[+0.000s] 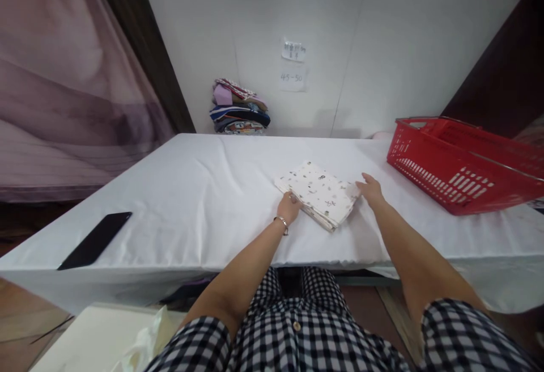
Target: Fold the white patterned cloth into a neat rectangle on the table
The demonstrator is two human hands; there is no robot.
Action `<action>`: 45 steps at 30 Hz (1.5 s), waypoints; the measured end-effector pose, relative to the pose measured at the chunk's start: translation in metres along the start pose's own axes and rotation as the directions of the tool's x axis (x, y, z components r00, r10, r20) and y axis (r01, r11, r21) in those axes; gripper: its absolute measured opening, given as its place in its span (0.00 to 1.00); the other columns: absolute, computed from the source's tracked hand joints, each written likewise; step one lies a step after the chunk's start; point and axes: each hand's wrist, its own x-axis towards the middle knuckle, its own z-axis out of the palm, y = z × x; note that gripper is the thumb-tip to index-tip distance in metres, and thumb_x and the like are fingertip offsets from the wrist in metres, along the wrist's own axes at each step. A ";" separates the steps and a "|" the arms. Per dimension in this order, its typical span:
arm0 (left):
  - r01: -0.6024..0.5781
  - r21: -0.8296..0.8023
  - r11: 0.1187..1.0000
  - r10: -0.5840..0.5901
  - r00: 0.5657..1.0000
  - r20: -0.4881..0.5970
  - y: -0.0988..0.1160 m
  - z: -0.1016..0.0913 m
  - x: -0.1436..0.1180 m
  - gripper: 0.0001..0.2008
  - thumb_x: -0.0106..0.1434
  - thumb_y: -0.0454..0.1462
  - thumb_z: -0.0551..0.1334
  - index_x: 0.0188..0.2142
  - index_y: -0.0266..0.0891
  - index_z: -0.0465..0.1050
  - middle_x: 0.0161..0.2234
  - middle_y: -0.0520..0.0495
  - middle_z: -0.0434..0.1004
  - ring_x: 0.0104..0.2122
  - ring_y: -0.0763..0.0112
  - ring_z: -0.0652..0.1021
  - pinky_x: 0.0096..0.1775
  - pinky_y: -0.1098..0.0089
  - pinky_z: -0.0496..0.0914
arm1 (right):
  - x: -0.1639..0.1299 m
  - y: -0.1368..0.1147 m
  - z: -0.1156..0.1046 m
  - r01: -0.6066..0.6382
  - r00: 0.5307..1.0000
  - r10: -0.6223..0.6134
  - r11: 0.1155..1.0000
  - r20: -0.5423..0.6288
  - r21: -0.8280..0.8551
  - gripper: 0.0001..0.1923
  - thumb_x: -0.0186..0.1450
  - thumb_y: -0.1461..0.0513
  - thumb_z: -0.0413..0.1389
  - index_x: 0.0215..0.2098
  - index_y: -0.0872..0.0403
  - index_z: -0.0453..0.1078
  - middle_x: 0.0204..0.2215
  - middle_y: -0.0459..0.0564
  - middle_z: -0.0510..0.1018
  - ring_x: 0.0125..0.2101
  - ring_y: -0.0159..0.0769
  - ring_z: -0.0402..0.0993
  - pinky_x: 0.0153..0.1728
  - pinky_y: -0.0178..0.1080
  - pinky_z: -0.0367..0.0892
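Note:
A folded piece of white cloth (319, 190) with small scattered prints lies at an angle on the white-covered table (170, 190). At its near left edge my left hand (289, 206) is closed on the folded layers, with part of the fingers hidden by the cloth. A ring and a bracelet show on this hand and wrist. Beside the right corner of the cloth is my right hand (370, 189), its fingers apart and the thumb side touching the edge.
A red plastic basket (442, 162) with metal handles stands at the table's right. Stacked folded fabrics (240, 108) rest behind the far edge, against the wall. A black flat device (96, 240) lies at the left. Below it, at the lower left, is a white box (89, 338).

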 end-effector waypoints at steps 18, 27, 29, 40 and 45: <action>-0.509 0.516 0.688 0.416 0.860 0.294 -0.029 -0.047 0.072 0.24 0.55 0.24 0.51 0.48 0.45 0.69 0.51 0.48 0.71 0.53 0.64 0.67 0.58 0.54 0.51 | -0.158 -0.030 0.012 0.796 0.599 -0.460 0.431 0.655 -0.426 0.19 0.63 0.67 0.48 0.52 0.57 0.64 0.49 0.57 0.71 0.48 0.45 0.65 0.48 0.45 0.59; -0.653 0.432 0.622 0.578 0.755 0.309 -0.023 -0.069 0.004 0.12 0.60 0.43 0.58 0.39 0.40 0.74 0.37 0.45 0.74 0.38 0.62 0.72 0.46 0.59 0.62 | -0.116 -0.003 -0.034 0.757 0.649 -0.482 0.490 0.589 -0.433 0.16 0.61 0.68 0.48 0.46 0.54 0.69 0.44 0.54 0.75 0.46 0.41 0.68 0.51 0.46 0.55; -0.648 0.399 0.649 0.590 0.760 0.273 -0.023 -0.067 0.002 0.14 0.61 0.45 0.57 0.38 0.40 0.74 0.36 0.46 0.74 0.38 0.63 0.72 0.46 0.59 0.62 | -0.115 -0.007 -0.031 0.719 0.680 -0.454 0.566 0.575 -0.403 0.14 0.62 0.64 0.50 0.45 0.53 0.69 0.43 0.53 0.76 0.44 0.41 0.69 0.50 0.45 0.57; -0.705 0.294 0.645 0.592 0.704 0.391 -0.009 -0.047 0.019 0.11 0.63 0.40 0.55 0.40 0.43 0.75 0.39 0.46 0.74 0.39 0.65 0.72 0.42 0.63 0.65 | -0.105 -0.023 -0.006 0.678 0.707 -0.341 0.576 0.619 -0.458 0.11 0.64 0.63 0.50 0.41 0.53 0.73 0.38 0.51 0.75 0.40 0.39 0.68 0.42 0.39 0.62; -0.684 0.260 0.682 0.582 0.722 0.374 -0.009 -0.047 0.017 0.10 0.62 0.39 0.56 0.38 0.44 0.75 0.37 0.47 0.74 0.38 0.66 0.72 0.43 0.63 0.65 | -0.107 -0.020 -0.003 0.680 0.710 -0.378 0.585 0.594 -0.441 0.09 0.64 0.64 0.50 0.37 0.55 0.72 0.35 0.50 0.74 0.39 0.37 0.66 0.41 0.38 0.61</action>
